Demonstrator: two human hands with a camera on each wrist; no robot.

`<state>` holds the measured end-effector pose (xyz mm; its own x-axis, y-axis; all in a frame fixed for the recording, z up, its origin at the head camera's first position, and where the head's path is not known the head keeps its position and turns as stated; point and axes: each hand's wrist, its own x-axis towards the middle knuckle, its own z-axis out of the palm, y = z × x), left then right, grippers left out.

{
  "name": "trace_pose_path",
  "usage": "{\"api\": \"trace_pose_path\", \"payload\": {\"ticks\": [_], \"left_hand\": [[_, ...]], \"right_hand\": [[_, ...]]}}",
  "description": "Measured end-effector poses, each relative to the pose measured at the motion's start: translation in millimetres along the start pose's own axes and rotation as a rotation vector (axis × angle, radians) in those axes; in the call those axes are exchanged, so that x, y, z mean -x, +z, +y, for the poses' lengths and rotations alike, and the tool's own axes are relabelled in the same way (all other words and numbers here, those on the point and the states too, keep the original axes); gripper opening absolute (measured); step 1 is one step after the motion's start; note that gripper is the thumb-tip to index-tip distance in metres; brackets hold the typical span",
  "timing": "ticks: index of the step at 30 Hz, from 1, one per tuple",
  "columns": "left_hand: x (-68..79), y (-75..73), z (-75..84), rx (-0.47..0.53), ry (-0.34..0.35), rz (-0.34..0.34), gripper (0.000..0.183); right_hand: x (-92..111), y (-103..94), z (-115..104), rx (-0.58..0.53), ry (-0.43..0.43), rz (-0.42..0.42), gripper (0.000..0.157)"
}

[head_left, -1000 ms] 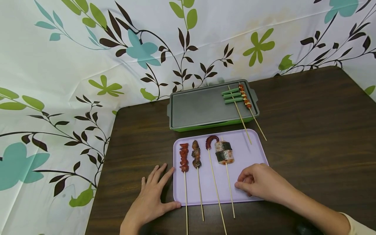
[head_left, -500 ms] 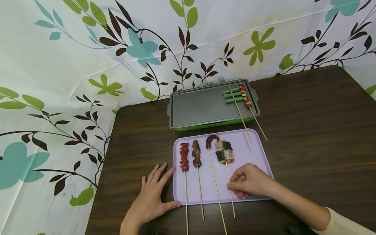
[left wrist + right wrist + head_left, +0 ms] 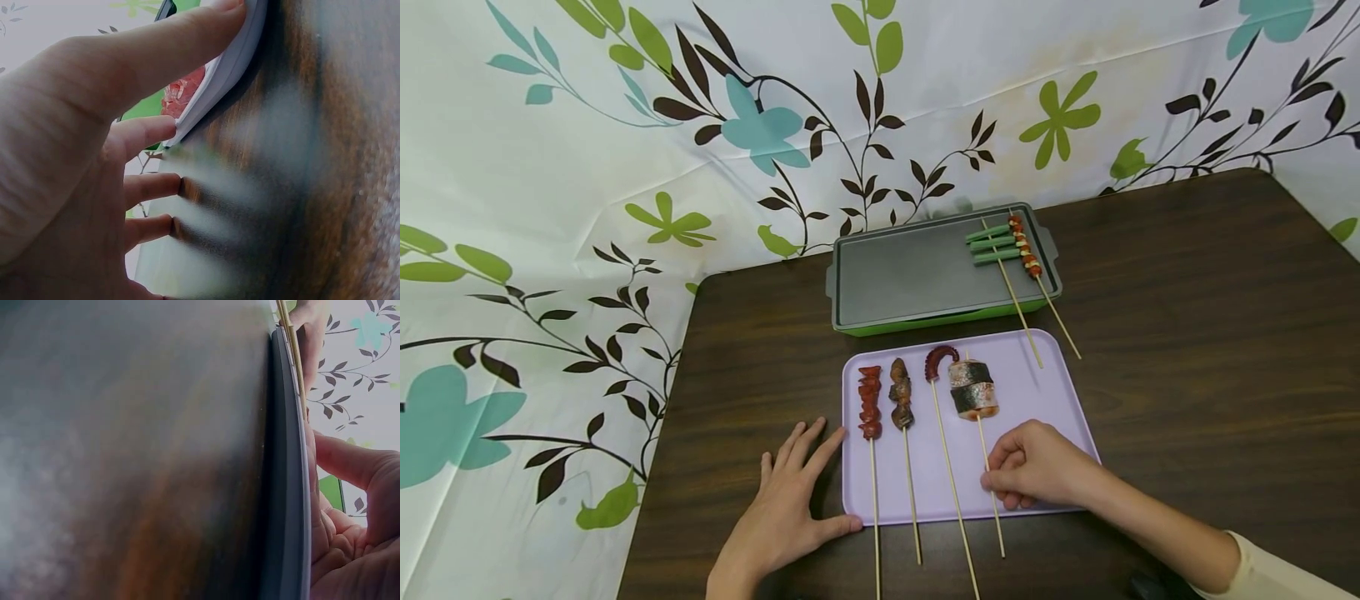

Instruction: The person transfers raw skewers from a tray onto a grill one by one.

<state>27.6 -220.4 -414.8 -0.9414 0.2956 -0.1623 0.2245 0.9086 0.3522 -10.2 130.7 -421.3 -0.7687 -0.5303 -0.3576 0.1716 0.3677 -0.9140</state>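
On the lilac tray (image 3: 1037,400), my right hand (image 3: 1045,462) pinches the thin wooden stick of a skewer (image 3: 973,388) with a pale, dark-banded roll. To its left lie a curled octopus tentacle skewer (image 3: 940,360), a brown chunk skewer (image 3: 901,396) and a red meat skewer (image 3: 870,404). Their sticks reach over the tray's near edge. My left hand (image 3: 786,500) is spread at the tray's left side, thumb and index fingertip at its rim. In the left wrist view, the fingers (image 3: 150,187) are straight and hold nothing.
Behind the tray stands a green grill box with a grey top plate (image 3: 910,275). A green-stalk skewer (image 3: 995,244) and a red-and-white skewer (image 3: 1027,252) lie at its right end, sticks jutting toward me. A patterned cloth (image 3: 850,100) hangs behind the dark wooden table (image 3: 1210,333).
My right hand has moved left from the tray's right part to the roll skewer's stick and taken hold of it. The stick's near end has shifted slightly right. My left hand has stayed still.
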Motion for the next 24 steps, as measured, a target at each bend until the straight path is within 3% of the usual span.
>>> {"api": "trace_pose_path", "payload": {"ticks": [11,24], "left_hand": [[0.3,-0.3,0.1,-0.005,-0.008,-0.007,0.105],[0.3,-0.7,0.5,0.001,-0.002,-0.004,0.105]], "right_hand": [[6,-6.7,9,-0.076,0.002,0.016,0.015],[15,-14.4,11,-0.071,-0.016,0.012,0.014]]}}
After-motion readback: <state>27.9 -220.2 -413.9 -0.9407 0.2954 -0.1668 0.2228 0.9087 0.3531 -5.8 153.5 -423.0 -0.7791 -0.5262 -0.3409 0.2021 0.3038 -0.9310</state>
